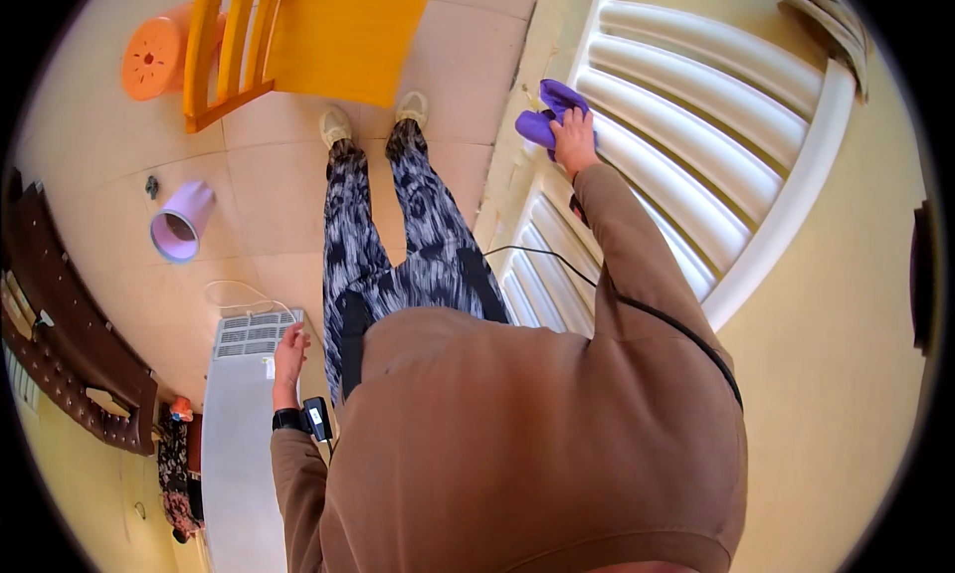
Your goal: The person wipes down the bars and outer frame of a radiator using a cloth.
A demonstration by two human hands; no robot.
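Note:
My right hand [574, 143] is closed on a purple cloth [538, 128], which bunches out past the fingers. Hand and cloth are against the upper left end of a white radiator [686, 113] with thick rounded bars. My left hand [289, 352] hangs low on the left, its fingers loosely apart with nothing in them. It is nearest to a white appliance with a grey grille [261, 336]. A black band with a small device [317, 418] sits at the left wrist.
An orange chair [343, 38] stands ahead beside an orange stool [152, 60]. On the tiled floor to the left lies a lilac bin [183, 221]. A black cable [662, 314] runs across my right arm. Brown tufted furniture [85, 319] is at far left.

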